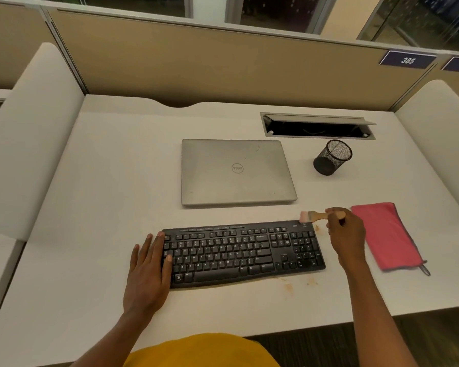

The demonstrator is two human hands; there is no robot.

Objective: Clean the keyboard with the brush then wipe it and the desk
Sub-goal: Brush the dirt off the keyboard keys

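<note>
A black keyboard (243,254) lies on the white desk (117,168) in front of me. My left hand (149,271) rests flat on the desk with straight fingers over the keyboard's left edge. My right hand (347,234) grips the wooden handle of a small brush (314,216), whose pale bristles sit at the keyboard's top right corner. A folded pink cloth (384,234) lies on the desk just right of that hand. Faint orange smudges (289,287) mark the desk by the keyboard's front right.
A closed silver laptop (236,172) sits behind the keyboard. A black mesh pen cup (333,157) stands to its right, in front of an open cable slot (317,127). A pen tip (424,270) pokes out under the cloth. Partitions (32,141) wall the desk sides.
</note>
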